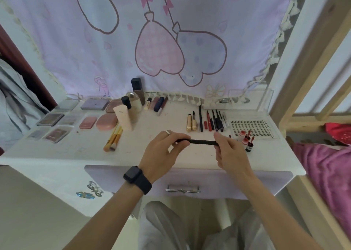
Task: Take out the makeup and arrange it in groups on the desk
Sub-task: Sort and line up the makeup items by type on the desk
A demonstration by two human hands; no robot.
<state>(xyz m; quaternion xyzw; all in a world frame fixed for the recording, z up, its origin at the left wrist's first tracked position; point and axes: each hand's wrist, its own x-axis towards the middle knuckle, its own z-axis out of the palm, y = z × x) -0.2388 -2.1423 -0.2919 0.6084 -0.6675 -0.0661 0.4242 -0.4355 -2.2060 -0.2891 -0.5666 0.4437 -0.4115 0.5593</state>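
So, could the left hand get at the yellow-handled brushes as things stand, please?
Probably yes: the yellow-handled brushes lie on bare desk just beside the left hand, nothing between; but that hand grips one end of the black pen, which the right hand also holds.

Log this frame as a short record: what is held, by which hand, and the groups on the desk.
held: black pencil, level above the desk
left hand: grips its left end
right hand: pinches its right end
desk left: palettes
desk middle: bottles, brushes
desk right: row of pencils, lash tray, small red bottles
drawer: looks shut
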